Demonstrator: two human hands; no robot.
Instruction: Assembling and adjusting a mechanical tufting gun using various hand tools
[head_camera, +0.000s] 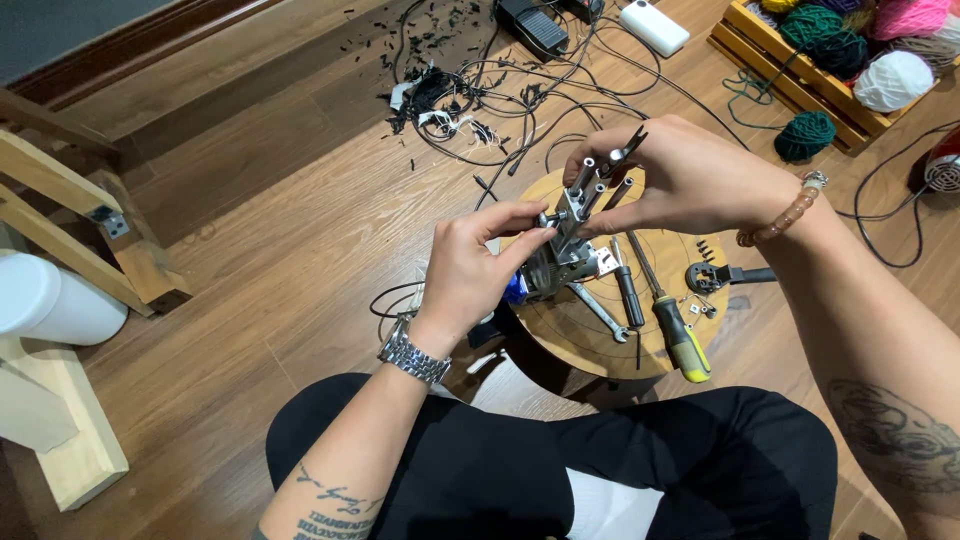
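My left hand (472, 270), with a steel watch on the wrist, grips the lower body of a small metal device (565, 245) with silver rods and a blue part. My right hand (680, 175), wearing a bead bracelet, pinches the top rods of the same device and also holds dark pliers (625, 152) against them. The device is held just above a round wooden board (668, 250) on the floor.
On the board lie a wrench (598, 312), a yellow-handled screwdriver (675, 330), a black tool (628, 290) and a black plug part (715, 277) with small screws. Tangled black cables (480, 100) and scraps lie beyond. A wooden crate of yarn balls (850, 50) stands at upper right; a wooden frame (70, 210) at left.
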